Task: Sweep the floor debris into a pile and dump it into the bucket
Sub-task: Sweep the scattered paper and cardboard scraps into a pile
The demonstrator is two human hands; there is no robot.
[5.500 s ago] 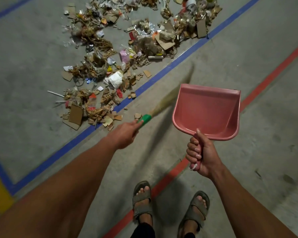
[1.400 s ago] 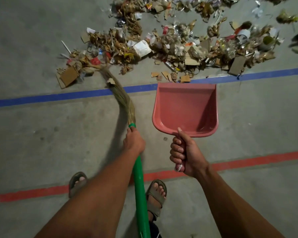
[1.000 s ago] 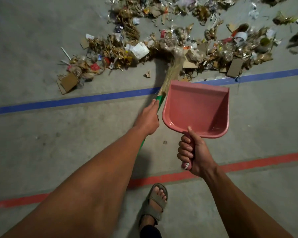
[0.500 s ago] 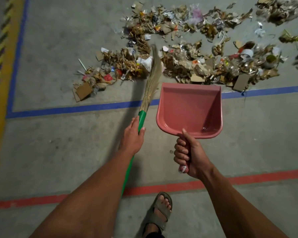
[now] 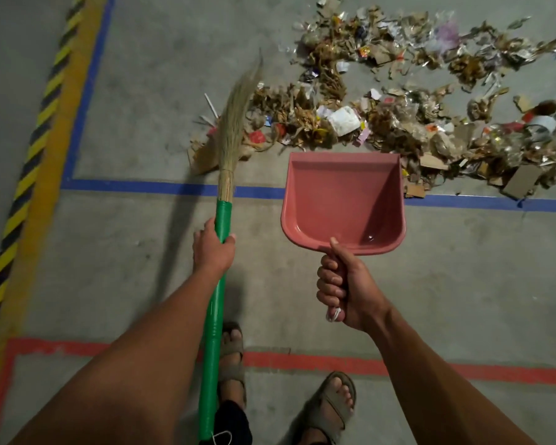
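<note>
Beyond the blue line (image 5: 148, 187) the debris (image 5: 382, 123) lies strung out, not yet piled. My left hand (image 5: 213, 250) grips the broom (image 5: 222, 216), bristles at the litter's left end; my right hand (image 5: 342, 289) clutches the empty dustpan (image 5: 342, 203). No bucket is visible. I judge a hard stroke could scatter light scraps wider.

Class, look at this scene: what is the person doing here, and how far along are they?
A person is sweeping. The left hand grips a green-handled straw broom, its bristles at the left end of scattered cardboard and paper debris. The right hand holds an empty pink plastic dustpan above the grey concrete floor. The debris isn't piled yet; no bucket is visible.
</note>
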